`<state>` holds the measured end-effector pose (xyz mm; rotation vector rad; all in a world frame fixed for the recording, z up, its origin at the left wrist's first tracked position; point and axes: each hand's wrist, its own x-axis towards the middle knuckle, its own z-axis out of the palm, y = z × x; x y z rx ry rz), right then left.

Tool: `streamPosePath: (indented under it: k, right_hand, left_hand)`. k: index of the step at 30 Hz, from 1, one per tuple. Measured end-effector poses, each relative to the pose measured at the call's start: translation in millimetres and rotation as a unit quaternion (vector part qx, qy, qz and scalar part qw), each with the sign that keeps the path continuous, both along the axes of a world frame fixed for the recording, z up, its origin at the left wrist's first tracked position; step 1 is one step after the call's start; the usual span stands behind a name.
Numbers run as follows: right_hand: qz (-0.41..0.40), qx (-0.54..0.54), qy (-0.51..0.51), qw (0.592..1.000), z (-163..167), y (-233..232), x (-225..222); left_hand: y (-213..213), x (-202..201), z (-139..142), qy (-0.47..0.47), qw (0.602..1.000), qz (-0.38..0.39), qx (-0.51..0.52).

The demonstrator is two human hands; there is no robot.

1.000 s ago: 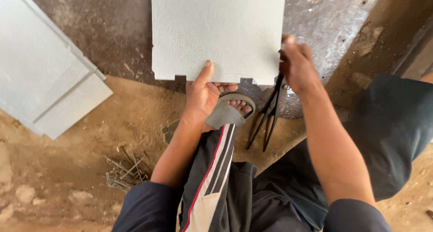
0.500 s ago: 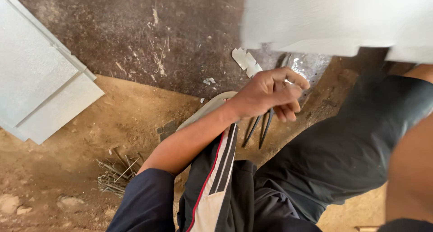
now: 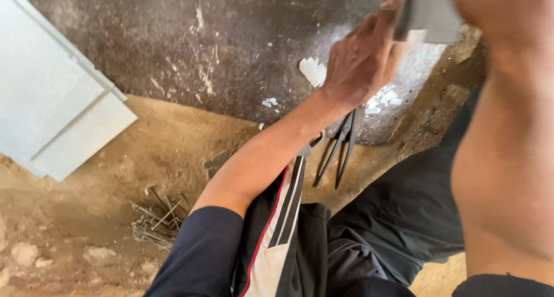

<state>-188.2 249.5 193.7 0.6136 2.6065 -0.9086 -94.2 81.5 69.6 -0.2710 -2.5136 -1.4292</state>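
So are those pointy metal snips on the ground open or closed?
Open, a bit. The snips lie flat on the dirt edge, their two long handles spread apart in a narrow V; the blades hide under the forearm.

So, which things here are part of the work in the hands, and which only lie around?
In the work:
- left hand gripping the grey flat metal sheet
- dark metal shears
- white offcuts

Lying about:
- stacked pale grey panels
- bundle of thin rusty nails

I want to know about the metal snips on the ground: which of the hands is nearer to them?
Left. The left hand is just above the snips. The right hand is out of view; only its forearm shows, farther right.
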Motion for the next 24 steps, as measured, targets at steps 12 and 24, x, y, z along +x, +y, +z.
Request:
streamPosePath:
  k: [12,24]
  right_hand:
    - [0.016,-0.088,0.024,0.996,-83,-45,53]
    - [-0.23,-0.471,0.045,0.85,-165,-78,76]
  left_hand:
    - [-95,-8,-43,-0.201,0.826,0.068,0.523]
    - [-110,-13,-57,-0.232,0.79,0.1,0.559]
